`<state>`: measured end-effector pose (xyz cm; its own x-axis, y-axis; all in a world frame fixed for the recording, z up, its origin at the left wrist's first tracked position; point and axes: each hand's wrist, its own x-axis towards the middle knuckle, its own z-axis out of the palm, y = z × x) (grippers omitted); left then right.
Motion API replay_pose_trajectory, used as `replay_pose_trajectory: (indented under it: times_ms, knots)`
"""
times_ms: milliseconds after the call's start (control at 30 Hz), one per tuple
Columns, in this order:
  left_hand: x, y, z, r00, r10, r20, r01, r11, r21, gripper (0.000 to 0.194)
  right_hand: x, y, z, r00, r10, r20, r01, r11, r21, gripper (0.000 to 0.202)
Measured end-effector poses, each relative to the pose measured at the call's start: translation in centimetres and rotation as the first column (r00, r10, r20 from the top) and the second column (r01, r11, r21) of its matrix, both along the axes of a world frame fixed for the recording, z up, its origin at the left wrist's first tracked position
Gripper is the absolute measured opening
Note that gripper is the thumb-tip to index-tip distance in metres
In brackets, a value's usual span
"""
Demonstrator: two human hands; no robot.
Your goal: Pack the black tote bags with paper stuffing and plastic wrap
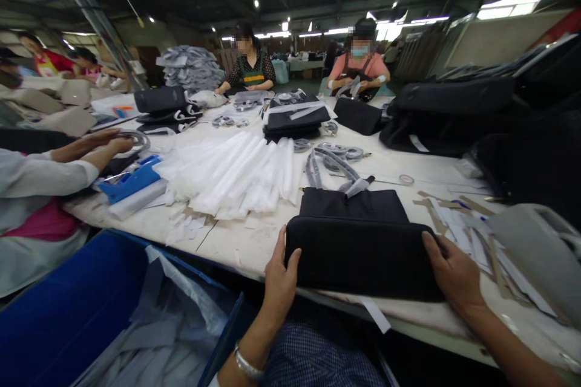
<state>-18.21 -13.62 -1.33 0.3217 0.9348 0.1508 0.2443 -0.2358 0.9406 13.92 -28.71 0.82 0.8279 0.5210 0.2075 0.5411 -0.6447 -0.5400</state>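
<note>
A black bag (pixel 363 257) lies at the table's front edge, its long flap facing me. My left hand (pixel 282 266) grips the bag's left end, thumb in front. At the right end, my right hand (pixel 454 269) holds it with the thumb on the front face. Grey wrapped straps (pixel 336 163) extend from behind the bag onto the table. A white paper strip (pixel 376 313) hangs out beneath the bag's lower edge.
White plastic sleeves (pixel 240 175) lie left of the bag, paper and card strips (pixel 472 236) right. A blue bin (pixel 68 302) stands lower left. A co-worker's hands (pixel 113 145) are at left. Black bags (pixel 445 109) are stacked at right.
</note>
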Motion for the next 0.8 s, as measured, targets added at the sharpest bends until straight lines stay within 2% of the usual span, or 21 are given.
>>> replay_pose_trajectory:
  times_ms: [100,133,200,267,367,433,500,633,700,800]
  knots:
    - [-0.3,-0.2,1.1,0.971,0.045,-0.237,0.009,0.975,0.222,0.056,0.1,0.0,-0.1,0.999,0.037,-0.029,-0.034,0.994,0.102,0.064]
    - [-0.2,-0.3,1.9,0.944,0.099,-0.315,0.01,0.944,0.329,0.053,0.2,0.0,-0.3,0.998,0.056,-0.035,-0.051,0.99,0.133,0.066]
    - [0.8,-0.5,3.8,0.885,0.215,-0.414,0.05,0.839,0.542,0.048,0.5,-0.1,-0.6,0.995,0.093,-0.027,-0.087,0.979,0.183,0.067]
    - [2.7,-0.5,5.6,0.846,0.232,-0.48,0.18,0.723,0.667,0.047,0.7,-0.3,-0.9,0.992,0.122,-0.009,-0.118,0.97,0.212,0.066]
    - [6.5,-0.1,6.6,0.791,0.089,-0.606,0.436,0.613,0.659,0.045,1.0,-0.4,-1.3,0.99,0.143,0.009,-0.141,0.962,0.234,0.065]
    - [8.6,0.4,6.0,0.752,0.045,-0.657,0.505,0.601,0.619,0.045,1.2,-0.5,-1.5,0.987,0.161,0.022,-0.162,0.96,0.229,0.064]
    - [10.1,0.9,5.0,0.722,0.062,-0.689,0.511,0.624,0.592,0.044,1.5,-0.5,-1.8,0.982,0.181,0.047,-0.187,0.961,0.206,0.06]
    - [11.7,2.2,3.3,0.658,0.092,-0.747,0.522,0.659,0.541,0.036,2.3,-0.3,-1.7,0.966,0.199,0.163,-0.216,0.972,0.091,0.052]
    - [12.2,2.8,2.9,0.638,0.071,-0.767,0.531,0.68,0.505,0.036,2.3,0.3,-0.6,0.916,0.261,0.304,-0.291,0.955,0.056,0.05]
    - [12.7,3.3,2.6,0.644,0.05,-0.764,0.52,0.704,0.484,0.038,1.1,2.5,2.5,0.801,0.366,0.474,-0.451,0.889,0.075,0.043]
